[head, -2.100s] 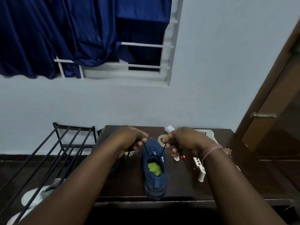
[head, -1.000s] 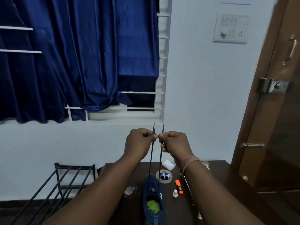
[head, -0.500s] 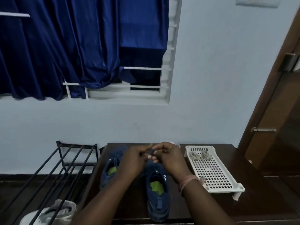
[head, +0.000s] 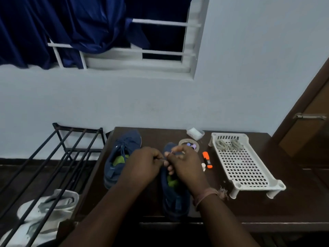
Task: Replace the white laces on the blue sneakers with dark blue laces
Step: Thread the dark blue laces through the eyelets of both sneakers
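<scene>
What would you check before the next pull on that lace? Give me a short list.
1. Left hand pinching the dark blue lace: ok.
2. Right hand gripping the lace: ok.
3. Near blue sneaker flat on the dark wooden table: ok.
4. Lace ends even: cannot tell, hands hide them.
5. Old pale laces out of the way in the white perforated tray: ok.
6. Other blue sneaker laced dark: ok.

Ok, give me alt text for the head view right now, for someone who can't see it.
Both hands, left hand and right hand, pinch a dark lace over the near blue sneaker on a dark table. A second sneaker lies left; a white tray holds pale laces.
</scene>
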Demonstrator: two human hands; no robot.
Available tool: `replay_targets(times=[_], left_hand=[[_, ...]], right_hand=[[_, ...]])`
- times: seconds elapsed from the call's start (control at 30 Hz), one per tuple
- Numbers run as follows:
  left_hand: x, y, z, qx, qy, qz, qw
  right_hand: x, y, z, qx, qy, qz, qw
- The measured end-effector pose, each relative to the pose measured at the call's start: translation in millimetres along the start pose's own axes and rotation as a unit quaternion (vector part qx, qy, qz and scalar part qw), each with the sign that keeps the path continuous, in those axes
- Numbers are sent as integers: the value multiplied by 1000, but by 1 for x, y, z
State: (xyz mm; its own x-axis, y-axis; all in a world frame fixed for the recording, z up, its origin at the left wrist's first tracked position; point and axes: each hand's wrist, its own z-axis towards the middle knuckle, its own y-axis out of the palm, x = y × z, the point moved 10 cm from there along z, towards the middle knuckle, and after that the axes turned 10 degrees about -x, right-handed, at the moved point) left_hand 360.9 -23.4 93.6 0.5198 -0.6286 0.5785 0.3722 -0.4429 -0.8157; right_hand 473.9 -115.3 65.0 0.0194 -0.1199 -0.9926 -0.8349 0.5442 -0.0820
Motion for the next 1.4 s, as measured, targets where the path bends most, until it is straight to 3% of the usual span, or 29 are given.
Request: replay_targets(times=[0.07,0.13,0.23,0.33,0.57,0.67,0.73,0.83,0.93,1.0,1.17,1.23,1.27,1.33,1.37,1.4], left_hand=[[2,-1,4,-2,8,23,1000],[4,-2,8,-2,17,33,999],[4,-1,12,-13,12,53,998],[1,0,15,-2,-2,57,998],[-7,11,14,-9,-48,-5,999],[-7,13,15,-14,-50,-65,997],[-10,13,15,-20,-54,-108,993],[-23,13,15,-37,-75,-213,974],[-32,26,15,-88,-99,-369,920],[-35,28,18,-105,-102,-437,887],[-25,14,21,-110,-69,-494,860],[-26,2,21,-60,-73,-570,816],[-26,-2,20,-44,-73,-643,761],[-23,-11,18,-22,-44,-795,605],[-24,-17,18,-7,-25,-838,545],[-27,-22,19,8,-9,-862,508]], right_hand=[[6,-5,4,30,24,-10,999],[0,-6,10,31,13,-91,995],[-9,2,12,-11,6,-213,977],[-10,11,9,-63,16,-247,967],[-3,16,13,-148,104,-351,919],[-6,12,13,-117,72,-381,914],[-14,10,9,-68,4,-371,926],[-19,11,9,-63,-52,-337,938],[-30,16,8,-85,-104,-300,945],[-41,14,5,-82,-145,-232,958],[-59,-6,9,-41,-176,-44,983],[-61,-16,11,-49,-171,146,973],[-63,-20,12,-69,-174,264,946],[-62,-34,13,-85,-156,412,894],[-58,-40,15,-80,-134,439,885],[-52,-46,16,-73,-106,436,891]])
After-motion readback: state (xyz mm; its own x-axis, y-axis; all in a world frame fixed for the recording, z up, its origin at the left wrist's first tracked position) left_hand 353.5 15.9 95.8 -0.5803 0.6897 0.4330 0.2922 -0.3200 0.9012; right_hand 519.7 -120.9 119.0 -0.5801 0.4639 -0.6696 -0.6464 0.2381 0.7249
